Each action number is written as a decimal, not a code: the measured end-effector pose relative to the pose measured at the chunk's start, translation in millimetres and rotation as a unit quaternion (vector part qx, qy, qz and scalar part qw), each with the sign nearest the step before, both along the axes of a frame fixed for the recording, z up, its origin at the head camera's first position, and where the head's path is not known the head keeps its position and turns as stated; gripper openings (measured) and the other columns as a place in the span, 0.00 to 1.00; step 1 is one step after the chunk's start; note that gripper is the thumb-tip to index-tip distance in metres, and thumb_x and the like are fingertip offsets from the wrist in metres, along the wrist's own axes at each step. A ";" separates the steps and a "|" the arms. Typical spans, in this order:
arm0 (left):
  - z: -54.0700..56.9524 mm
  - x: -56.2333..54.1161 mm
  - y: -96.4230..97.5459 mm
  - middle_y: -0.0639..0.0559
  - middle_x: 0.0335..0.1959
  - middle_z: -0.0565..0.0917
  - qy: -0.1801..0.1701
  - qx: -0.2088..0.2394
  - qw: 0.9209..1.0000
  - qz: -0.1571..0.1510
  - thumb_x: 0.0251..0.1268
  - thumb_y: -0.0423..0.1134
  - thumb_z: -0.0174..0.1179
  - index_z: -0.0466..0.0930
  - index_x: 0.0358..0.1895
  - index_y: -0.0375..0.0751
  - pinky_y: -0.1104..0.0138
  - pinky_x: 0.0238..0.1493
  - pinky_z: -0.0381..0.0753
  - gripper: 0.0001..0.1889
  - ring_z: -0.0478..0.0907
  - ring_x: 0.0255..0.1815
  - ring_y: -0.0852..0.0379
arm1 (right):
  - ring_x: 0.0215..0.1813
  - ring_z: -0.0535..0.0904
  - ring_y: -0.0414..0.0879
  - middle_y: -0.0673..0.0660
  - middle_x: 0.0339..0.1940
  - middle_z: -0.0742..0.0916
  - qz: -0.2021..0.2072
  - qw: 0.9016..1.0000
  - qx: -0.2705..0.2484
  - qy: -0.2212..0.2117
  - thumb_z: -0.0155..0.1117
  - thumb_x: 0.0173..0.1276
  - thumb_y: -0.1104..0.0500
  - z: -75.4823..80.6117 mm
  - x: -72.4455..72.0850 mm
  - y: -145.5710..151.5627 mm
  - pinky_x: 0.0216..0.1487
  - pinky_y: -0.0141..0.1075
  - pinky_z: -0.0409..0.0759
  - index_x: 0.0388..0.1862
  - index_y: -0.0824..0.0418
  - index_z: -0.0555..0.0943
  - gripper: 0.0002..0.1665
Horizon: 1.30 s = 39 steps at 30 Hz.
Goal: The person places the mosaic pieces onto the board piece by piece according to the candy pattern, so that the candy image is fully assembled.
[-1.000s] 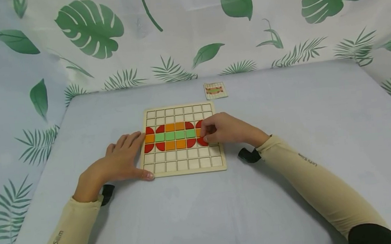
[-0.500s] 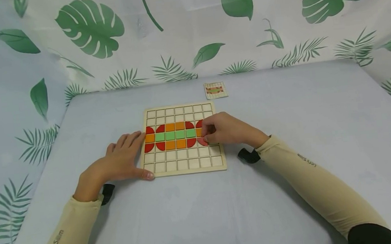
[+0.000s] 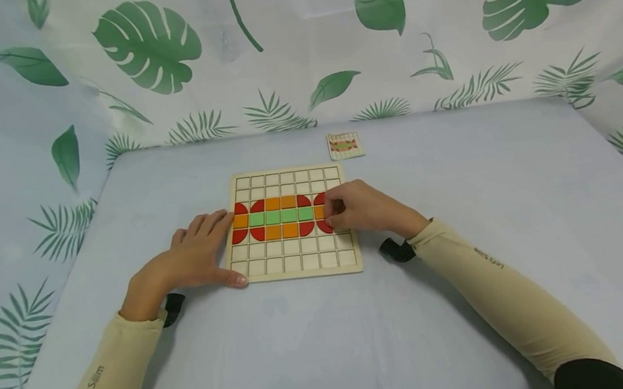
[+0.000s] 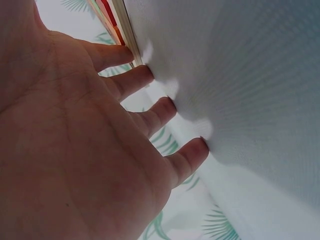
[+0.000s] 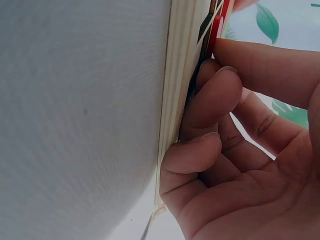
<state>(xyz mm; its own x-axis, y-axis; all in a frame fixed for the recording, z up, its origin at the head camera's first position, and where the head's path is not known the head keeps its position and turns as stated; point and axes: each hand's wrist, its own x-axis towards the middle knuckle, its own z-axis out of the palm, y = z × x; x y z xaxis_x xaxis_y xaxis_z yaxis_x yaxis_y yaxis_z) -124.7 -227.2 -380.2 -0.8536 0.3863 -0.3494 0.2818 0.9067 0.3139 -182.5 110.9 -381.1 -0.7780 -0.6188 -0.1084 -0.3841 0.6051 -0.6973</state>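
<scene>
A pale wooden grid board point(image 3: 292, 264) lies on the table. Across its middle run red rounded tiles, orange square tiles point(image 3: 274, 232) and a row of green square tiles point(image 3: 272, 217). My left hand point(image 3: 190, 256) rests spread at the board's left edge, thumb at the near left corner; in the left wrist view its fingertips point(image 4: 200, 145) touch the table beside the board. My right hand point(image 3: 366, 208) is over the board's right side, fingers curled, pinching a red quarter-round tile point(image 3: 323, 226). In the right wrist view the thumb meets that tile's edge; the hand hides the right-hand squares.
A small pattern card point(image 3: 345, 145) printed with a red, orange and green design lies behind the board. The table point(image 3: 303, 345) has a pale cloth, and a leaf-print curtain point(image 3: 286, 53) hangs behind it. A black wrist mount point(image 3: 396, 250) sits under the right wrist.
The red tile at my right fingertips looked paler half a second ago and is darker red now. Both hands stay in nearly the same place; the view has shifted slightly.
</scene>
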 end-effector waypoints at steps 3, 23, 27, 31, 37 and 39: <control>-0.2 0.0 0.3 0.34 0.87 0.49 -0.001 0.001 1.000 0.001 0.54 0.68 0.78 0.46 0.87 0.35 0.28 0.73 0.52 0.69 0.46 0.83 0.29 | 0.38 0.77 0.48 0.52 0.29 0.84 0.000 1.000 -0.002 -0.003 0.70 0.71 0.69 -0.9 -0.8 1.2 0.40 0.40 0.76 0.31 0.59 0.84 0.09; 9.6 -0.7 0.4 0.34 0.87 0.49 -0.002 -0.002 1.000 0.004 0.54 0.67 0.78 0.47 0.87 0.34 0.27 0.72 0.53 0.68 0.46 0.83 0.27 | 0.36 0.76 0.48 0.49 0.30 0.84 0.011 1.000 -0.023 -0.009 0.68 0.76 0.63 7.5 -9.6 7.8 0.39 0.40 0.73 0.36 0.58 0.85 0.06; 9.1 -0.2 1.4 0.37 0.88 0.47 -0.009 0.003 1.000 0.012 0.53 0.67 0.79 0.45 0.88 0.35 0.28 0.73 0.51 0.70 0.44 0.84 0.28 | 0.34 0.75 0.47 0.48 0.27 0.83 0.012 1.000 -0.022 -0.012 0.67 0.77 0.62 7.2 -10.2 10.5 0.38 0.40 0.71 0.35 0.58 0.85 0.07; 5.8 0.8 1.9 0.38 0.89 0.48 -0.009 0.008 1.000 0.015 0.53 0.67 0.79 0.46 0.88 0.35 0.28 0.74 0.50 0.70 0.43 0.84 0.28 | 0.33 0.75 0.47 0.49 0.26 0.82 0.017 0.999 -0.026 -0.025 0.66 0.78 0.61 6.7 -10.0 14.0 0.37 0.40 0.71 0.35 0.58 0.85 0.08; -0.7 3.7 4.1 0.40 0.89 0.47 -0.006 0.008 1.000 0.016 0.52 0.68 0.79 0.45 0.88 0.37 0.28 0.73 0.50 0.70 0.43 0.84 0.27 | 0.32 0.77 0.47 0.52 0.26 0.84 0.025 0.998 -0.025 -0.048 0.64 0.80 0.60 5.9 -12.1 20.2 0.37 0.40 0.73 0.35 0.59 0.85 0.10; -1.7 4.6 5.6 0.41 0.89 0.47 -0.009 0.007 1.000 0.021 0.52 0.68 0.79 0.45 0.89 0.38 0.28 0.74 0.49 0.70 0.41 0.84 0.27 | 0.32 0.78 0.47 0.52 0.26 0.85 0.028 0.998 -0.025 -0.053 0.63 0.80 0.60 6.2 -13.2 22.0 0.37 0.40 0.74 0.34 0.59 0.86 0.11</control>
